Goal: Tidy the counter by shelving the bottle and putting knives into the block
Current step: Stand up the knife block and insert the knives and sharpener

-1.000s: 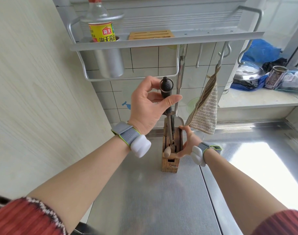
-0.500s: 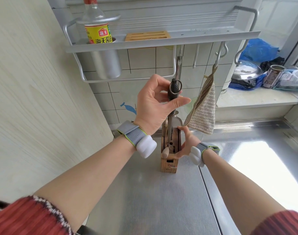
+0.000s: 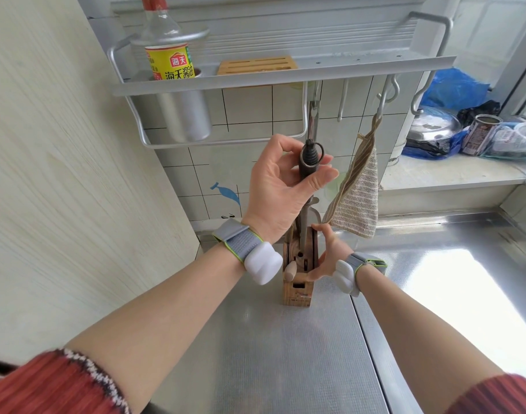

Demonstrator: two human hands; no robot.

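Note:
A wooden knife block (image 3: 297,289) stands on the steel counter (image 3: 273,354) by the tiled wall. My left hand (image 3: 281,186) grips the black ribbed handle of a sharpening steel (image 3: 309,162), held upright over the block with its metal rod reaching down into a slot. My right hand (image 3: 326,255) holds the right side of the block, thumb at its top edge. A pale wooden handle (image 3: 290,270) sticks out of the block's front. The soy sauce bottle (image 3: 169,52), yellow label and red cap, stands on the metal wall shelf (image 3: 285,76) at upper left.
A metal cup (image 3: 185,115) hangs under the shelf beside a towel rail. A striped cloth (image 3: 357,192) hangs from a hook right of the block. A slotted wooden piece (image 3: 257,65) lies on the shelf. Pot lid, can and bags crowd the ledge (image 3: 465,171) at right.
My left hand has lowered the tool, so its rod sits deeper in the block. My right hand stays on the block. The view has tilted slightly.

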